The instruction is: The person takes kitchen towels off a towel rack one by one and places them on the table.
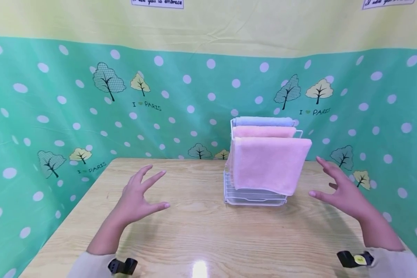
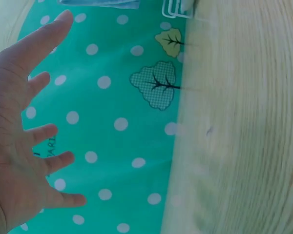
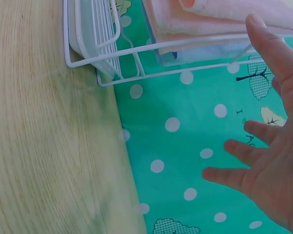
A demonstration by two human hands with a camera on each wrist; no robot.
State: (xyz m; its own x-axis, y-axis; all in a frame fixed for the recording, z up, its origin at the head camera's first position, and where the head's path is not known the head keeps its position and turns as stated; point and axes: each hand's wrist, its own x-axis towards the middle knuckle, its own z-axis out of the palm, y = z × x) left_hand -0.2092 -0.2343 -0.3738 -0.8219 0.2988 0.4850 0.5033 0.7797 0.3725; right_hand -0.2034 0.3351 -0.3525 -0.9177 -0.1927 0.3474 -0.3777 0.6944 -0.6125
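A white wire rack (image 1: 255, 201) stands on the table, right of the middle. Over its bars hang a pink towel (image 1: 271, 164) in front, a second pink towel (image 1: 264, 131) behind it and a blue towel (image 1: 264, 121) at the back. My right hand (image 1: 344, 189) hovers just right of the rack, fingers spread, holding nothing; in the right wrist view its thumb appears close to the rack's frame (image 3: 136, 49). Well to the left of the rack, my left hand (image 1: 135, 197) is raised above the table with its fingers apart and nothing in it.
The wooden table (image 1: 180, 239) reaches back to a green dotted curtain (image 1: 177, 96) printed with trees, which also runs along both sides. A black strap (image 1: 123, 266) is on the left wrist and another black strap (image 1: 354, 258) on the right.
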